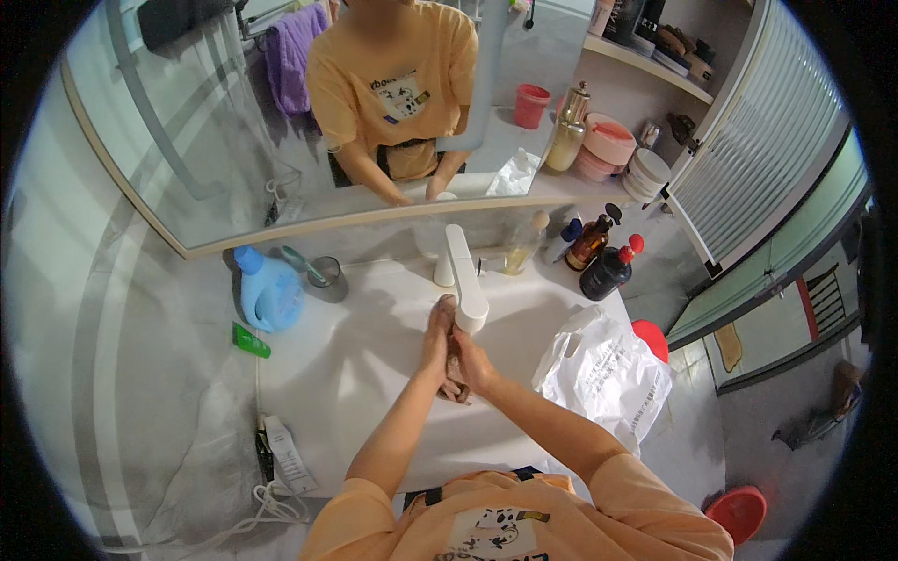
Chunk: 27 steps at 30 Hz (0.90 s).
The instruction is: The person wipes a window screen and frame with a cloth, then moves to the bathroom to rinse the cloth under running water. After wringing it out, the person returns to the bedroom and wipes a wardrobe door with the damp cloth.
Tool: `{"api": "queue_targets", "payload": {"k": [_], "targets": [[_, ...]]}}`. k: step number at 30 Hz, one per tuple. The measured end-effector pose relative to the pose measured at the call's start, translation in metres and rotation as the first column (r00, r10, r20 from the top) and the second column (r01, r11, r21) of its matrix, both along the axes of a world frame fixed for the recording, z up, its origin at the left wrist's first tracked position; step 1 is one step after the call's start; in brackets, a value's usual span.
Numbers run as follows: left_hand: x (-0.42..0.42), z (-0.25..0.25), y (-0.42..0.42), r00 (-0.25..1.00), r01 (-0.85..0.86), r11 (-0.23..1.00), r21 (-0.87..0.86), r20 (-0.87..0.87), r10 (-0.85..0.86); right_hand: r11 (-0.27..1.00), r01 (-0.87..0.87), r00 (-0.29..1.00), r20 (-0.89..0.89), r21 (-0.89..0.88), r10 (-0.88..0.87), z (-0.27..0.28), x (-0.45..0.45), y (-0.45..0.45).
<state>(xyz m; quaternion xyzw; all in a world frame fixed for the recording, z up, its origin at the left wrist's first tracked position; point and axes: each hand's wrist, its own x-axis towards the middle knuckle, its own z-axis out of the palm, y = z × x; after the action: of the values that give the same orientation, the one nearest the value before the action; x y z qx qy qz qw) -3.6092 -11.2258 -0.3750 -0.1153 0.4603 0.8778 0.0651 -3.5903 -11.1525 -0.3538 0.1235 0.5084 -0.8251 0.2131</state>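
Observation:
Below the spout of a white faucet (pixel 466 287), my two hands hold a bunched brownish cloth (pixel 454 382) between them over the white washbasin (pixel 365 379). My left hand (pixel 438 340) presses on the cloth from the left side. From the right side my right hand (pixel 473 357) grips it, its upper part close to the faucet's tip. The cloth's lower end hangs below the palms, and part of it is hidden between them. Whether water is running cannot be told.
A blue detergent bottle (pixel 270 291), a cup (pixel 327 280) with a toothbrush and a green tube (pixel 250 341) stand or lie at left. Pump bottles (pixel 607 272) stand at back right, above a white plastic bag (pixel 603 372). A mirror (pixel 245 168) overhangs the back edge.

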Motion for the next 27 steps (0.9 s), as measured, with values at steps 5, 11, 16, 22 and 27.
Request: {"api": "queue_targets", "payload": {"k": [5, 11, 16, 22, 27], "targets": [[0.007, -0.039, 0.02, 0.973, 0.087, 0.975, -0.205, -0.192, -0.127, 0.988, 0.048, 0.999, 0.027, -0.146, -0.045, -0.045, -0.041, 0.033], [0.003, -0.024, -0.013, 0.907, -0.134, 0.605, -0.785, -0.343, -0.245, 0.766, -0.06, 0.918, -0.266, 0.64, 0.294, -0.039, -0.048, 0.05], [0.012, -0.032, -0.025, 0.984, -0.109, 0.947, -0.303, 0.1, 0.145, 0.834, 0.089, 0.97, -0.237, 0.544, 0.05, -0.041, -0.054, 0.048], [0.012, -0.059, -0.015, 0.903, -0.084, 0.805, 0.588, 0.386, -0.188, 0.934, 0.092, 0.959, -0.285, 0.346, 0.011, -0.035, -0.005, 0.003], [0.027, 0.008, 0.037, 0.946, -0.188, 0.938, 0.29, 0.31, 0.094, 0.61, 0.249, 0.906, -0.404, 0.752, 0.128, -0.048, -0.019, 0.016]]}}
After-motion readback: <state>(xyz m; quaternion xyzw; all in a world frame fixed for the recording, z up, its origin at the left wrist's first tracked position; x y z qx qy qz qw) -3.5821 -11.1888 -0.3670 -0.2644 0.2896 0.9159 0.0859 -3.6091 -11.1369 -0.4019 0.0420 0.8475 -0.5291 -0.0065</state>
